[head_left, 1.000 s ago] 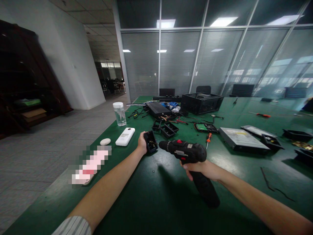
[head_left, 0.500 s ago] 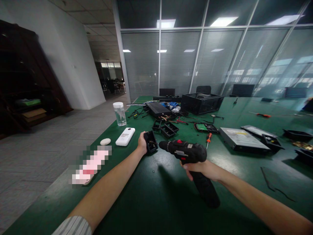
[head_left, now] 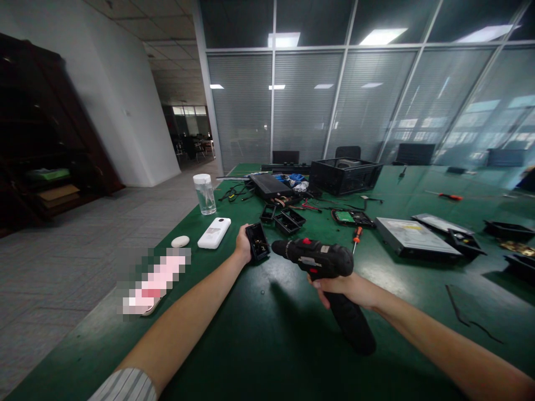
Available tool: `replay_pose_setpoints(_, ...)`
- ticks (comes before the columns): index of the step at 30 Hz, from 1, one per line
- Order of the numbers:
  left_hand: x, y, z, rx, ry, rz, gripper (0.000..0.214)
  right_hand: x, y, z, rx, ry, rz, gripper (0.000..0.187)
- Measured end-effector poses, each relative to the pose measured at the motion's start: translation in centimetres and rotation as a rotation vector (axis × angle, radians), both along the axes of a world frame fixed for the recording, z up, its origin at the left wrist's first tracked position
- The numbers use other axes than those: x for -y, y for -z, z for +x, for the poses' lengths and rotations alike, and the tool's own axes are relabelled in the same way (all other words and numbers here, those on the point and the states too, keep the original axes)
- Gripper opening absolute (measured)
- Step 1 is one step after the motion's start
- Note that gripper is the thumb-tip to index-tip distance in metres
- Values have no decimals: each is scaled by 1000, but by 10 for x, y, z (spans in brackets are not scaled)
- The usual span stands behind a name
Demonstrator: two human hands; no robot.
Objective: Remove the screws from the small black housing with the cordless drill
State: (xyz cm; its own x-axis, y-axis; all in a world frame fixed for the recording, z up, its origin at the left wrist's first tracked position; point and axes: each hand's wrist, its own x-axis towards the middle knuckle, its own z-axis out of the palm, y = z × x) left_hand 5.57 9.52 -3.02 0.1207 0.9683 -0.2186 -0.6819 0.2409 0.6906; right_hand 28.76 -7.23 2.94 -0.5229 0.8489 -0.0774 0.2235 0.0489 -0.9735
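My left hand [head_left: 243, 245] is closed on the left side of a small black plastic bin [head_left: 258, 243], tilted so that its inside faces me; small brassy pieces, perhaps screws, lie in it. Wrapped round the handle of a black cordless drill [head_left: 321, 257] is my right hand [head_left: 334, 288]. The drill's chuck points left at the bin, close to its right edge; whether they touch I cannot tell. Just beyond the bin stand several more black bins [head_left: 288, 221]. An orange-handled screwdriver [head_left: 357, 235] lies behind the drill.
At left are a white power bank [head_left: 214, 233], a white oval case [head_left: 180, 241], a blurred-out pink item [head_left: 156, 284] and a clear bottle [head_left: 205, 195]. A black computer case [head_left: 346, 175] and cables stand at the back. An optical drive [head_left: 417, 238] and hard drive [head_left: 351, 218] lie right on the green table [head_left: 246, 345].
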Motion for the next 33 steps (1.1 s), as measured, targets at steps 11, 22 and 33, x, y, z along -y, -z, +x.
replay_pose_setpoints(11, 2, 0, 0, -35, 3, 42, 34, -1, 3, 0, -17, -5, -7, 28)
replay_pose_setpoints(22, 4, -4, 2, 9, -21, -5, 30, -1, 1, 1, 6, 3, -10, 28)
replay_pose_setpoints(33, 0, 2, 0, 22, 0, -52, 30, 0, 0, 0, 10, -10, -63, 30)
